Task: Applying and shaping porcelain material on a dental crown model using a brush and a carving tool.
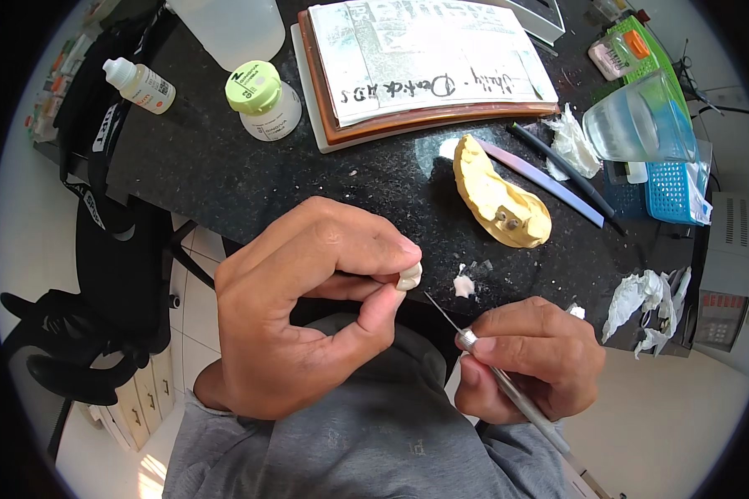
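Observation:
Between the thumb and fingertip of my left hand (308, 308) a small tooth-coloured dental crown (409, 276) is pinched. My right hand (537, 358) grips a slim metal dental hand instrument (520, 401) by its knurled part, like a pen. Its thin tip points up and left, close beside the crown; I see a small gap between them. Beyond my hands lies a yellow plaster dental model (501, 204), curved like a jaw, with dark grey spots on one tooth area. A bit of pale pinkish-white material (463, 286) sits on the dark table near the model.
Behind the model lie a purple flat stick (545, 179), a black pen-like tool (562, 166) and crumpled tissue (572, 141). A glass of water (641, 121) and blue basket (672, 193) stand right. A paper pad (429, 66), green-lidded jar (262, 100) and dropper bottle (141, 86) are farther back.

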Tool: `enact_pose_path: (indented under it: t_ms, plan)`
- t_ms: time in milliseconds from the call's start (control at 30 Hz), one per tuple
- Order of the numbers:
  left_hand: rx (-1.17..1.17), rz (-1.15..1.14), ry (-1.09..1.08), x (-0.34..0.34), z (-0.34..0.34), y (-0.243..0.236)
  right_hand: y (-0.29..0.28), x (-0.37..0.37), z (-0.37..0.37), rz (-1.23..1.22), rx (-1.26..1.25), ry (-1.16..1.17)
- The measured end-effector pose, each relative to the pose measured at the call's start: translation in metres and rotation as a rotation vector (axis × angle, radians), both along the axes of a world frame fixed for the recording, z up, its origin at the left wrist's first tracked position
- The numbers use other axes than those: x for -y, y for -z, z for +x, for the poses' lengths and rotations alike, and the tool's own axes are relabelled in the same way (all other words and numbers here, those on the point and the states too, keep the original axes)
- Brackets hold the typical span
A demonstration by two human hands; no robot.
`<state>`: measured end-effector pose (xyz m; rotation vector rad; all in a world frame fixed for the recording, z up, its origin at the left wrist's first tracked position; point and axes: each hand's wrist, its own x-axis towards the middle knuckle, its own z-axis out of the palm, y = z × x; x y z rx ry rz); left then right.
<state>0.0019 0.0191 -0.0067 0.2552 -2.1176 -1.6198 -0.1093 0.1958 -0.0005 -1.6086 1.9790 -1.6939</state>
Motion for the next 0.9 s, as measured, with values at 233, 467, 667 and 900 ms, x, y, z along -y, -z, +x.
enact_pose_path:
  t_ms: [233, 467, 667, 900]
  plan:
    - [0.009, 0.005, -0.006, -0.002, -0.003, -0.002, -0.002, 0.007, 0.002, -0.033, -0.067, 0.076]
    - [0.01, -0.019, 0.002, -0.001, -0.002, -0.004, -0.006, 0.01, 0.003, 0.01, -0.108, 0.039]
    - [0.157, -0.006, 0.111, 0.016, -0.013, -0.023, -0.013, -0.014, -0.008, 0.059, 0.01, 0.086]
    - [0.252, 0.027, 0.375, 0.041, -0.029, -0.023, -0.011, -0.002, -0.009, 0.057, -0.075, 0.054]
